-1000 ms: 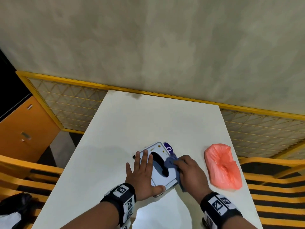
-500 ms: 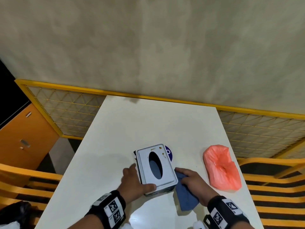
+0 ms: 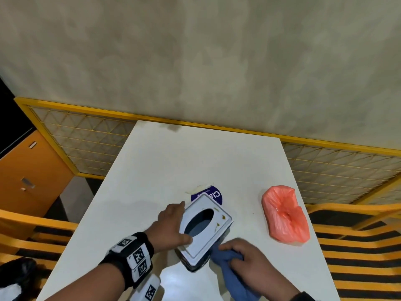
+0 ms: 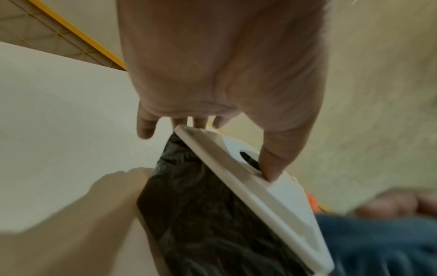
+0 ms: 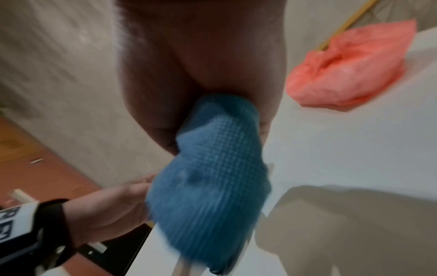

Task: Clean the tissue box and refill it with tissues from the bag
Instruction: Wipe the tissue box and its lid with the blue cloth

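Gripping the tissue box (image 3: 205, 228) at its left edge, the left hand (image 3: 170, 228) curls its fingers round the smooth white oval-slotted lid, thumb at the slot. The box sits tilted on the near tabletop (image 3: 195, 161). The right hand (image 3: 252, 260) bunches a waffle-textured blue cloth (image 5: 212, 168) beside it; a crinkled pink plastic bag (image 3: 284, 215) lies right.

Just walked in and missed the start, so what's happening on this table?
A person is cleaning a tissue box. The left hand grips its left edge, thumb on the white lid by the oval opening. The right hand holds a bunched blue cloth against the box's near right corner. Brown stains remain on the lid. The pink bag lies untouched to the right.
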Tool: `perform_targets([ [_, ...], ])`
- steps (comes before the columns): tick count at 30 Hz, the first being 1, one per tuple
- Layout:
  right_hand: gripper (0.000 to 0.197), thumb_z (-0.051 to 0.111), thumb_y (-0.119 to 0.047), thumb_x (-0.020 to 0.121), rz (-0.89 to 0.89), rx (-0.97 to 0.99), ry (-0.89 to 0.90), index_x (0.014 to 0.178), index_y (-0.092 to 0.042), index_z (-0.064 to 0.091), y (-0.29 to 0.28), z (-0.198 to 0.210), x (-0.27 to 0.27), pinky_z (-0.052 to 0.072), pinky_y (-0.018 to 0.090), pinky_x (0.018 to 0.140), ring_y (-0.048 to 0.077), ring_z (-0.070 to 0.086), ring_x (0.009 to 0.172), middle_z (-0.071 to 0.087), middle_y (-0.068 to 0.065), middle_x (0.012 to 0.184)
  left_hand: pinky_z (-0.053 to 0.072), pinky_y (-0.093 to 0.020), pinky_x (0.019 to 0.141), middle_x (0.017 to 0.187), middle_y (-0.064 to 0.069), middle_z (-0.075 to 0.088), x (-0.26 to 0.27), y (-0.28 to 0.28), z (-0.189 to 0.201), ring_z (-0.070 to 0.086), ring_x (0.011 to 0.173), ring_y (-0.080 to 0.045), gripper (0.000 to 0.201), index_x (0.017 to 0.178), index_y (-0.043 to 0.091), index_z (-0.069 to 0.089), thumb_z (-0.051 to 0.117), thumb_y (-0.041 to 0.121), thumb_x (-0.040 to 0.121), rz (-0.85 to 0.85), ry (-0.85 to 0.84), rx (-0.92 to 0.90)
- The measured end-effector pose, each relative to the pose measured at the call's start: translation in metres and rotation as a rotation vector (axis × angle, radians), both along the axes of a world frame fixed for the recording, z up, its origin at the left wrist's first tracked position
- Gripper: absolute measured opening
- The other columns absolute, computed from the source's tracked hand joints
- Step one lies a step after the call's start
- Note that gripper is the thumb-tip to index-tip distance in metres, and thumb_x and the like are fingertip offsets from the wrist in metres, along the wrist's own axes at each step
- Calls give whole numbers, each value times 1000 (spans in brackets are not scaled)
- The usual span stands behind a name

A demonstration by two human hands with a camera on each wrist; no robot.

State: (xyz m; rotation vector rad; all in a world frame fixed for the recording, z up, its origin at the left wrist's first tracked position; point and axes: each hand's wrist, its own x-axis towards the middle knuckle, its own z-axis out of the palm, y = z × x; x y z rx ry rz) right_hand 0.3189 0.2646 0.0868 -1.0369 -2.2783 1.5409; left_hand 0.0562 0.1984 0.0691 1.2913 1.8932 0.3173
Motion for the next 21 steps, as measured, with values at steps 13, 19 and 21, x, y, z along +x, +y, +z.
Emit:
perform_targets([
  [13, 39, 67, -7, 69, 208, 933, -156, 104, -24, 68, 26, -41, -55, 47, 30, 58, 23, 53, 74, 63, -2, 107, 1, -63, 120, 164, -1, -25, 44, -10, -13, -15, 153, -30, 141, 155, 22, -22, 66, 77, 59, -126, 309, -45],
  [19, 30, 53, -11, 85, 190, 908, -90, 111, -19, 66, 63, -42, -52, 46, 32, 72, 25, 55, 79, 63, 3, 111, 1, -62, 120, 164, -2, -25, 46, -8, -13, -14, 153, -31, 140, 154, 22, -23, 63, 77, 59, -114, 336, -60],
  [21, 34, 45, -15, 86, 106, 852, -74, 111, -15, 67, 67, -45, -50, 43, 28, 76, 25, 57, 86, 65, 6, 110, 1, -63, 120, 164, -2, -26, 46, -8, -14, -14, 153, -31, 140, 154, 22, -23, 62, 79, 59, -116, 344, -64],
])
